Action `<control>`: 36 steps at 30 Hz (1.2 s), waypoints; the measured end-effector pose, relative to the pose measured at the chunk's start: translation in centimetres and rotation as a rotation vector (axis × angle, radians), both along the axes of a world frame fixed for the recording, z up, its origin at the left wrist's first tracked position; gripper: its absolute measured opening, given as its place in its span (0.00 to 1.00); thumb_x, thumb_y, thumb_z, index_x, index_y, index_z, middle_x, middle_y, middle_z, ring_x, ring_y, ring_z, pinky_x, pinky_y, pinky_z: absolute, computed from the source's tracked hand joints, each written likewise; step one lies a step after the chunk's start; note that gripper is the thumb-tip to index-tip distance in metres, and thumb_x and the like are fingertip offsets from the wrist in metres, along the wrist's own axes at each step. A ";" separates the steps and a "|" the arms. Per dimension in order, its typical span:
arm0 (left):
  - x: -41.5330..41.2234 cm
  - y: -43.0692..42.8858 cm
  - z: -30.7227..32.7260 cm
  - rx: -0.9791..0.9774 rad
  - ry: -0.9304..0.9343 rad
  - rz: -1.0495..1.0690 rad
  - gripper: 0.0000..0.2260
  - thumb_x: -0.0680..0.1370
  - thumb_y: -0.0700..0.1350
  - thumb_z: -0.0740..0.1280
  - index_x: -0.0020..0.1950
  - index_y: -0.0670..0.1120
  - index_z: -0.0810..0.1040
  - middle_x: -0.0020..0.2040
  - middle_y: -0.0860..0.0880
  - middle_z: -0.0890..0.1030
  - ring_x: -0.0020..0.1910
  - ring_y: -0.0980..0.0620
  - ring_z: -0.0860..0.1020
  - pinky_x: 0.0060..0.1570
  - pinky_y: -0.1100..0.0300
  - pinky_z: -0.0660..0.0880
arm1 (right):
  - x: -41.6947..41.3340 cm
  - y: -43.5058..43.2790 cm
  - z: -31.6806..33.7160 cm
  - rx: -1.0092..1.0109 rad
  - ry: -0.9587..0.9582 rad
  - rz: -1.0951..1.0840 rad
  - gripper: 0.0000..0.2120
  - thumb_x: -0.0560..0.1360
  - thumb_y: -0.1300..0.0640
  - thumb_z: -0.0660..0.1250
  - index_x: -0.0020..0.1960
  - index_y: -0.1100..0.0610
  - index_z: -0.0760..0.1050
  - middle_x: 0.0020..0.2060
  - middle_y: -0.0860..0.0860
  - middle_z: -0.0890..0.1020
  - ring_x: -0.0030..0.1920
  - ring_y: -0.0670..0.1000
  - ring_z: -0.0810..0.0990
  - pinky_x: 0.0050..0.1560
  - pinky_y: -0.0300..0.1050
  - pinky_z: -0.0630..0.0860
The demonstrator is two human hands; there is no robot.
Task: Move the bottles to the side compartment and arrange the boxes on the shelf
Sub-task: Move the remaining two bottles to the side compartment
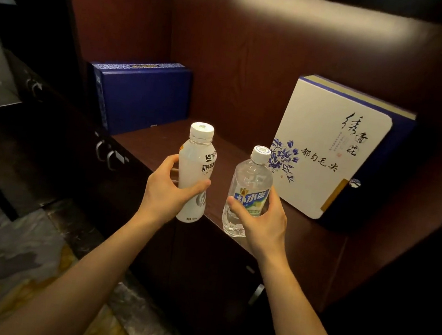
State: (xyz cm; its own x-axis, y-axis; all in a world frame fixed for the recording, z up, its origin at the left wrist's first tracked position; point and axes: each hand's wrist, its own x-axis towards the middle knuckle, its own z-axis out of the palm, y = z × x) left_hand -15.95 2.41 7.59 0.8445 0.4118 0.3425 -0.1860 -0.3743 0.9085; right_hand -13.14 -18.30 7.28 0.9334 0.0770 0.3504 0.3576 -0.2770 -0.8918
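Note:
My left hand [167, 190] grips a cloudy white bottle [195, 161] with a white cap, upright, over the front edge of the dark wooden shelf [161, 140]. A clear bottle [250, 182] with a blue and green label is held upright in my right hand [262, 220], just to the right. At the back left of the shelf stands a dark blue box [142, 95]. On the right a white box [329, 150] with blue flowers and black writing leans tilted against the shelf's side.
Cabinet doors with metal handles [107, 154] run below the shelf to the left, another handle [255, 294] sits under my right arm. A darker compartment [11, 61] opens at the far left. Patterned stone floor [6, 251] lies below.

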 end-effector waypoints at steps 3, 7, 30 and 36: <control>-3.3 -0.9 0.7 -0.015 -0.036 -0.034 0.31 0.68 0.56 0.78 0.68 0.52 0.72 0.60 0.56 0.79 0.57 0.56 0.79 0.51 0.58 0.79 | -3.4 -1.0 0.9 0.055 0.019 -0.002 0.28 0.65 0.44 0.80 0.62 0.44 0.75 0.51 0.43 0.85 0.50 0.41 0.84 0.47 0.36 0.80; -7.9 -2.1 1.7 -0.008 -0.075 -0.089 0.27 0.69 0.57 0.77 0.64 0.56 0.72 0.57 0.62 0.78 0.55 0.63 0.79 0.46 0.65 0.77 | -8.1 -2.5 1.8 0.099 0.010 -0.015 0.26 0.64 0.43 0.80 0.60 0.44 0.76 0.49 0.43 0.85 0.49 0.42 0.84 0.48 0.44 0.82; -14.9 -20.2 1.5 -0.089 -0.098 -0.527 0.28 0.67 0.56 0.79 0.63 0.52 0.77 0.54 0.58 0.83 0.48 0.63 0.83 0.40 0.71 0.77 | -24.3 -21.5 3.2 0.158 -0.035 -0.365 0.32 0.64 0.43 0.79 0.66 0.46 0.75 0.53 0.41 0.84 0.53 0.42 0.84 0.51 0.40 0.81; -13.0 -28.1 1.9 -0.069 -0.099 -0.617 0.31 0.65 0.60 0.78 0.65 0.52 0.76 0.57 0.57 0.83 0.53 0.62 0.82 0.46 0.68 0.79 | -24.1 -28.4 2.9 0.147 -0.044 -0.447 0.33 0.64 0.43 0.80 0.66 0.46 0.74 0.54 0.42 0.85 0.54 0.42 0.84 0.53 0.43 0.81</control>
State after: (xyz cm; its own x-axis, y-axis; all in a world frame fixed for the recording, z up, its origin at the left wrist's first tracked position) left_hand -28.96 -25.69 9.45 0.8992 -0.1174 0.4215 -0.4338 -0.1126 0.8940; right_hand -37.25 -46.69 10.19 0.8477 -0.3822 0.3678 0.2709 -0.2842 -0.9197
